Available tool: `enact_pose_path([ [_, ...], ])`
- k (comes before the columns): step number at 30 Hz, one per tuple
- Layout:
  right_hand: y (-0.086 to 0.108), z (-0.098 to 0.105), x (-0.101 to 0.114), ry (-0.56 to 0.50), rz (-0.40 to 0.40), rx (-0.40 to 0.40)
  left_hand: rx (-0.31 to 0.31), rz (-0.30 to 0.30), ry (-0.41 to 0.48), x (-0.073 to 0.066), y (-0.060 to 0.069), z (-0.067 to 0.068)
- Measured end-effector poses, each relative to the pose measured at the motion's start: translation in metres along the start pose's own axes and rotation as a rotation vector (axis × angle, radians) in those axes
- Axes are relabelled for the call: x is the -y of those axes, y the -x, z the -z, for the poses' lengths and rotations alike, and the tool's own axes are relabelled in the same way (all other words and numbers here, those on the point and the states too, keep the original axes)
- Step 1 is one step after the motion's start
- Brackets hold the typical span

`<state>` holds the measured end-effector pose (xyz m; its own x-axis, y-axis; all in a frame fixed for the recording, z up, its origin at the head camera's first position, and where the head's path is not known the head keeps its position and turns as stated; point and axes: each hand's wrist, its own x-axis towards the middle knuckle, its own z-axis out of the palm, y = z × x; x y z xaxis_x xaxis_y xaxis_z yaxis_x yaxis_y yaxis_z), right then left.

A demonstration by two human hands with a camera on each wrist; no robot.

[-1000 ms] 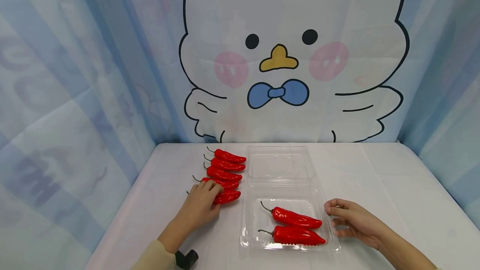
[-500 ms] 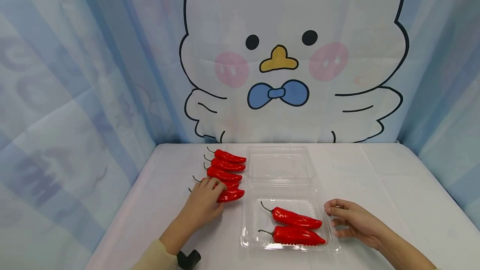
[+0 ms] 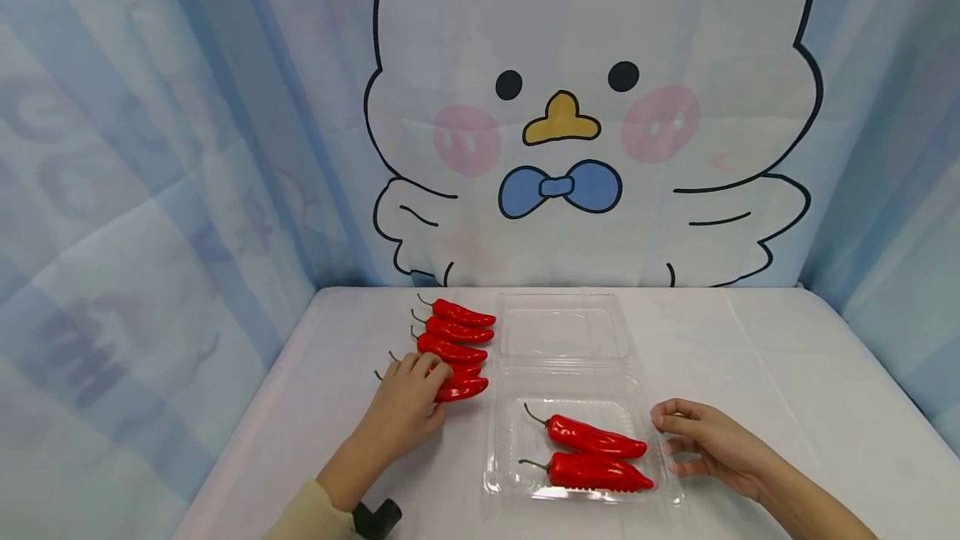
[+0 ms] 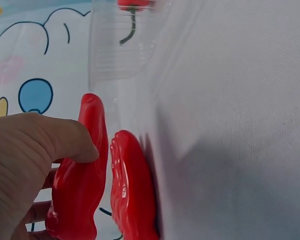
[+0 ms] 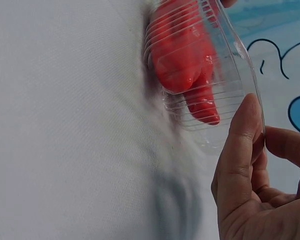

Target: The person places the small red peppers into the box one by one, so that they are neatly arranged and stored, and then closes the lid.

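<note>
Presently, a white-covered table (image 3: 757,348) bears one open clear container (image 3: 512,432).
Right hand (image 3: 708,446): fingers pinch the container's right rim. Left hand (image 3: 401,407), left of the container: clamped on one red pepper (image 4: 75,195). Four loose peppers (image 3: 453,350) lie left of it; two peppers (image 3: 596,437) lie inside.

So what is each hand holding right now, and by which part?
The left hand holds a pepper by its body, thumb along one side, tip free; the right hand pinches the box by its right rim.
</note>
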<state>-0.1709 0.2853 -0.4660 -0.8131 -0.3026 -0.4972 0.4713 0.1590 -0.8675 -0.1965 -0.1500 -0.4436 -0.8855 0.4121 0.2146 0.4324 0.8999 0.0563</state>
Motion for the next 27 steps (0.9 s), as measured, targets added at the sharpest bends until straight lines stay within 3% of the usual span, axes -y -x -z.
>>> enact_pose_path([
  [14, 0.001, 0.000, -0.001, 0.004, 0.010, -0.002, -0.059, -0.039, 0.013, -0.003, -0.002, -0.002],
  [27, 0.001, -0.002, -0.001, 0.019, 0.008, -0.021, -0.059, -0.081, 0.012, -0.013, -0.008, -0.002],
])
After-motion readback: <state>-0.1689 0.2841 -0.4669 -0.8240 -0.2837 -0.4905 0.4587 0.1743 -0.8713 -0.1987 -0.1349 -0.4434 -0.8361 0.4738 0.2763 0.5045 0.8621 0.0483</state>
